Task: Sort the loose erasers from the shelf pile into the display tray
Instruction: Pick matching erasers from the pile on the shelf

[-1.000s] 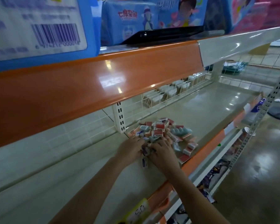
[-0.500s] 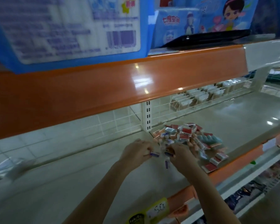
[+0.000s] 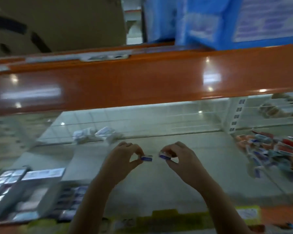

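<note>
Both hands have come away from the pile (image 3: 276, 152), which sat right under the fingers 1 second ago and now lies well off to the right on the shelf (image 3: 159, 183). Each hand has brought something with it. The left hand (image 3: 123, 159) pinches 1 small eraser (image 3: 147, 158) between thumb and fingertips, and the right hand (image 3: 181, 157) pinches a second eraser (image 3: 165, 155) the same way; the 2 erasers sit end to end, almost touching, their long axes running roughly left to right, blue-and-white faces up.

What matters for the coming move is the display tray (image 3: 25, 193). It lies low and to the left of both hands, near the shelf's front edge, with rows of erasers already showing in its compartments, though motion blur hides exactly which slots are free. The left hand is the nearer one, so it probably places first, with the right hand crossing further. My judgement is that the carry is about halfway: the hands hang above bare shelf between pile and tray. Matching each eraser's long axis to the tray rows looks like the fiddly part.
</note>
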A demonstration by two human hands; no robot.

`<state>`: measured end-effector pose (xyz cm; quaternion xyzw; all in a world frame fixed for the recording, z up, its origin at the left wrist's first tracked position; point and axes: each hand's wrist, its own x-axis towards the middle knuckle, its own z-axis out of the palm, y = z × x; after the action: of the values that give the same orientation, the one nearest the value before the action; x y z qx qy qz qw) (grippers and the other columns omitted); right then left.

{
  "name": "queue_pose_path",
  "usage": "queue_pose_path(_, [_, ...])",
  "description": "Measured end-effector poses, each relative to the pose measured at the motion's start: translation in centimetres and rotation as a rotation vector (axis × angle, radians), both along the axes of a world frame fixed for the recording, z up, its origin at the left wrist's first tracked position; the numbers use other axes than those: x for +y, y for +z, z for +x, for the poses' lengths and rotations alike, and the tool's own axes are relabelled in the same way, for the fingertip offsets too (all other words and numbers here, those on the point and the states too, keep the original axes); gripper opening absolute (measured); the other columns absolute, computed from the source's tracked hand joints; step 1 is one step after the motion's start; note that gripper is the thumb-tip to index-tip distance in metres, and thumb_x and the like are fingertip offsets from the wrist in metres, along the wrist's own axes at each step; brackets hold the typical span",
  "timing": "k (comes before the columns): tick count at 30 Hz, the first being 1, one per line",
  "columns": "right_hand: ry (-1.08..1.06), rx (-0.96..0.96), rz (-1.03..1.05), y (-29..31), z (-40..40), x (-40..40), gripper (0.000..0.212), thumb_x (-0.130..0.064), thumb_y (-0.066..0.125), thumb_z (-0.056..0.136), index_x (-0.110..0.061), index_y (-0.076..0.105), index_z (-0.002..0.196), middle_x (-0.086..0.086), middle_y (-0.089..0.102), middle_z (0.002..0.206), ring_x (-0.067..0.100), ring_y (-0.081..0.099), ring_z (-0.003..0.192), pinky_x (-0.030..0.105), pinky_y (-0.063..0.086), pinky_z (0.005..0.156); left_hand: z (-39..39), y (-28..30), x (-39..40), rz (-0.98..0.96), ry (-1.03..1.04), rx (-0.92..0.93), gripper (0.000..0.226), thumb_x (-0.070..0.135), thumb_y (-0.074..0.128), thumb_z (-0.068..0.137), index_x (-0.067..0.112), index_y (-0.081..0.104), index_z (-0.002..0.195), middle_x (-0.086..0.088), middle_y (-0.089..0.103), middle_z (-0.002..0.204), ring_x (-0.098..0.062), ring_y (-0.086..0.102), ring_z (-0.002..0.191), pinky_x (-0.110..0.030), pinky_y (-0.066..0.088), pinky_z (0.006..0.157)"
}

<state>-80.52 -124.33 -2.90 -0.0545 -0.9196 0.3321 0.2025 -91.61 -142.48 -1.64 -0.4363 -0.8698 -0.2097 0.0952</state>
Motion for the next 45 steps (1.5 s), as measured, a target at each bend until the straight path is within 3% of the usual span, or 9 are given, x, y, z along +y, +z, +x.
queue_pose_path(3, [0.087,0.001,-0.019,0.6,-2.4,-4.9,0.024,-0.011,0.065,0.084,-0.018,0.065,0.106,-0.007,0.054,0.099,0.004,0.054,0.088,0.014,0.046,0.083,-1.1,0.4,-6.1,-0.014,0.096,-0.010,0.012,0.029,0.072,0.079,0.028,0.067,0.090,0.020,0.051,0.083,-0.003,0.044,0.086,-0.020,0.035,0.070])
queue_pose_path(7, [0.174,-0.028,-0.007,1.1,-5.2,-11.0,0.024,-0.012,0.066,0.083,-0.018,0.065,0.107,-0.006,0.055,0.098,0.006,0.054,0.088,0.017,0.046,0.083,-2.8,0.1,-13.1,-0.002,0.150,-0.061,0.013,0.025,0.075,0.077,0.030,0.067,0.086,0.024,0.050,0.079,-0.005,0.049,0.084,-0.008,0.030,0.066])
queue_pose_path(13, [0.258,-0.102,0.067,0.1,-8.6,-18.0,0.026,-0.013,0.064,0.085,-0.018,0.064,0.110,-0.012,0.046,0.094,0.004,0.047,0.089,0.005,0.035,0.077,-5.3,-0.8,-20.0,-0.004,0.200,-0.119,0.013,0.027,0.073,0.078,0.033,0.065,0.085,0.026,0.048,0.079,-0.006,0.048,0.086,-0.026,0.041,0.071])
queue_pose_path(18, [0.286,-0.179,0.152,-1.0,-9.9,-22.0,0.028,-0.011,0.058,0.088,-0.018,0.063,0.115,-0.004,0.054,0.104,0.003,0.045,0.090,0.004,0.033,0.073,-6.9,-1.7,-23.1,-0.032,0.167,-0.137,0.010,0.034,0.067,0.083,0.032,0.065,0.092,0.022,0.049,0.084,-0.003,0.043,0.087,-0.018,0.034,0.069])
queue_pose_path(25, [0.334,-0.335,0.173,-1.5,-9.3,-24.6,0.026,-0.011,0.057,0.088,-0.017,0.064,0.112,-0.001,0.055,0.104,0.009,0.050,0.091,0.014,0.041,0.078,-8.0,-2.5,-25.1,-0.034,0.086,-0.146,0.013,0.036,0.066,0.084,0.031,0.066,0.096,0.023,0.049,0.086,-0.002,0.043,0.087,-0.009,0.029,0.064])
queue_pose_path(29, [0.311,-0.371,0.185,-1.5,-8.6,-24.7,0.026,-0.014,0.056,0.090,-0.021,0.062,0.115,-0.007,0.052,0.106,0.001,0.044,0.091,-0.002,0.030,0.073,-7.8,-2.3,-25.3,-0.024,0.040,-0.132,0.013,0.035,0.064,0.085,0.031,0.066,0.097,0.022,0.053,0.091,0.001,0.041,0.087,-0.008,0.030,0.063])
queue_pose_path(33, [0.314,-0.448,0.186,-1.2,-8.3,-24.8,0.026,-0.012,0.059,0.089,-0.019,0.063,0.113,-0.003,0.054,0.111,0.010,0.051,0.102,0.020,0.043,0.090,-7.4,-2.2,-25.0,-0.030,-0.021,-0.135,0.010,0.036,0.063,0.085,0.032,0.064,0.095,0.020,0.059,0.095,-0.003,0.045,0.091,-0.014,0.039,0.071])
queue_pose_path(35, [0.308,-0.464,0.198,-1.2,-8.2,-25.0,0.025,-0.015,0.060,0.089,-0.017,0.063,0.113,-0.001,0.054,0.113,0.011,0.050,0.104,0.019,0.042,0.089,-7.1,-2.2,-24.5,-0.053,-0.062,-0.143,0.011,0.037,0.063,0.085,0.032,0.063,0.095,0.018,0.062,0.097,-0.004,0.046,0.093,-0.021,0.043,0.076])
queue_pose_path(45, [0.250,-0.490,0.238,-1.3,-7.5,-24.8,0.024,-0.019,0.058,0.090,-0.019,0.062,0.114,-0.001,0.053,0.114,0.012,0.048,0.105,0.022,0.040,0.089,-6.3,-2.2,-23.9,-0.179,-0.092,-0.135,0.019,0.042,0.057,0.088,0.034,0.058,0.104,0.020,0.057,0.107,0.001,0.037,0.096,-0.013,0.033,0.074])
